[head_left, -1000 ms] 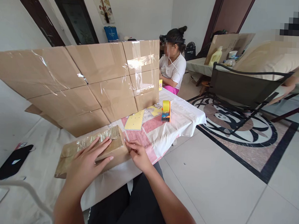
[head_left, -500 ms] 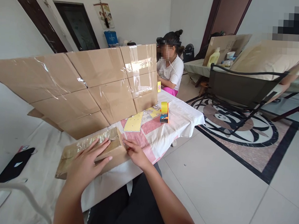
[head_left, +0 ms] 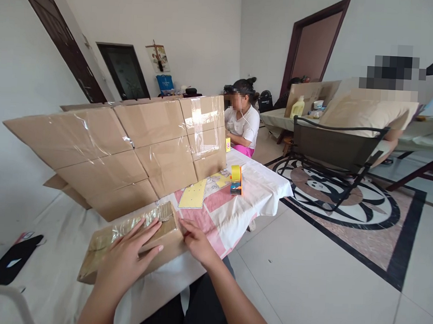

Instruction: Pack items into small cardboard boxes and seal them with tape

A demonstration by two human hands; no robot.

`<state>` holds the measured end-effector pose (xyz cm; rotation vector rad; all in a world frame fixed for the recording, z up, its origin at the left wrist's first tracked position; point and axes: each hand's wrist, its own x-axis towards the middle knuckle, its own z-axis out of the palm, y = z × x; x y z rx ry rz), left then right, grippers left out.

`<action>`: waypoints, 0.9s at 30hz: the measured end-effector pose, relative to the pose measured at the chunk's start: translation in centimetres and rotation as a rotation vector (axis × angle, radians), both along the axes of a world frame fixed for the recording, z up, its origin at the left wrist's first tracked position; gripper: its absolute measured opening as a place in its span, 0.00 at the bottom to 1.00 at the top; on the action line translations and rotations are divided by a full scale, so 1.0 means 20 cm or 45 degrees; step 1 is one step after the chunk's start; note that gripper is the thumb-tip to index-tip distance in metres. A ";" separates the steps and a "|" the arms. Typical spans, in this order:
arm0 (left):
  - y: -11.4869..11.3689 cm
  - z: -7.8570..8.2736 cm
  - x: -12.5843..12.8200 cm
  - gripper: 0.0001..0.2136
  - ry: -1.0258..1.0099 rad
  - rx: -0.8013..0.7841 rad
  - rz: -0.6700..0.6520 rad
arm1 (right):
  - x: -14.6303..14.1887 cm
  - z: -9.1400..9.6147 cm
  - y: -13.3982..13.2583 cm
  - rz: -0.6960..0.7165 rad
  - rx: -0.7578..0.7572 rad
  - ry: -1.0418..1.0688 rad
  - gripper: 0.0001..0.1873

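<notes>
A long cardboard box with clear tape over its top lies on the cloth-covered table in front of me. My left hand rests on top of it, fingers spread and the thumb over its near upper edge. At the box's right end is my right hand, its fingertips touching that end face and nothing visible held in it. Past the box stands an orange and blue tape dispenser with a yellow roll.
A wall of stacked cardboard boxes stands along the table's far side. The tablecloth hangs over the right edge. A black flat item lies at left. One person sits beyond the boxes, another in a folding chair at right.
My view has tilted up a little, so the table and boxes sit lower in the picture. Both hands keep nearly the same places on the box.
</notes>
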<state>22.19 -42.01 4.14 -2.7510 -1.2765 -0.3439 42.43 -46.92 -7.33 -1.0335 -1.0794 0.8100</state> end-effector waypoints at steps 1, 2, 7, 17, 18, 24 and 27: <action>0.00 0.00 0.00 0.26 -0.005 -0.008 0.013 | 0.00 0.00 0.00 0.006 -0.032 -0.009 0.41; 0.00 0.00 0.00 0.26 -0.010 -0.018 0.026 | 0.01 0.01 -0.01 0.011 -0.053 -0.021 0.41; 0.00 -0.01 0.01 0.27 -0.025 -0.057 0.041 | -0.01 0.03 -0.03 0.048 -0.100 -0.041 0.42; 0.02 -0.04 0.00 0.25 -0.101 -0.005 -0.020 | -0.10 0.02 -0.10 -0.063 -0.208 -0.123 0.48; 0.02 -0.04 0.00 0.25 -0.104 0.000 -0.018 | -0.10 0.03 -0.10 -0.057 -0.190 -0.104 0.49; 0.00 -0.03 0.01 0.25 -0.085 -0.018 0.007 | -0.08 0.06 -0.06 0.123 -0.053 0.147 0.48; 0.00 -0.02 0.01 0.25 -0.076 -0.014 0.017 | -0.08 0.05 -0.05 0.177 -0.031 0.233 0.48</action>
